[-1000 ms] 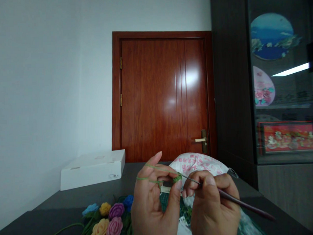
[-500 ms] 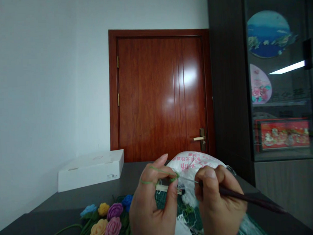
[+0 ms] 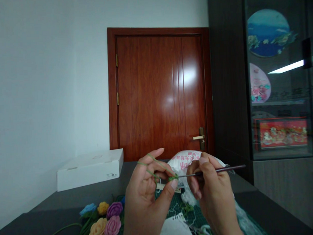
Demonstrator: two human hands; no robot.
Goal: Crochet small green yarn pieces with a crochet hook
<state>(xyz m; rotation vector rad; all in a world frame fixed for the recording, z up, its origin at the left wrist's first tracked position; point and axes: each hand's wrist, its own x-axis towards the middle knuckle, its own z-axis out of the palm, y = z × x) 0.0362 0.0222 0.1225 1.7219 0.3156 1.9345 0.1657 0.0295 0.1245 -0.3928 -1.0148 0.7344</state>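
Between the thumb and fingers of my left hand (image 3: 148, 189) is a small piece of green crochet work (image 3: 174, 178). Green yarn (image 3: 158, 161) loops from it around my raised index finger. My right hand (image 3: 210, 184) grips a crochet hook (image 3: 222, 169) by its dark handle, which lies nearly level. The hook's thin metal shaft points left and its tip meets the green piece; the tip itself is hidden in the stitches.
Crocheted flowers (image 3: 114, 227) in several colours lie at the lower left. A white box (image 3: 90, 171) stands behind them. Beyond my hands is a white plastic bag (image 3: 182, 161) with pink print. A spiral notebook (image 3: 175, 228) and yarn scraps lie on a green mat (image 3: 198, 215).
The hook's handle has swung up from a downward slant to nearly level as my right hand turned. My left hand has shifted slightly left, with its index finger raised higher.
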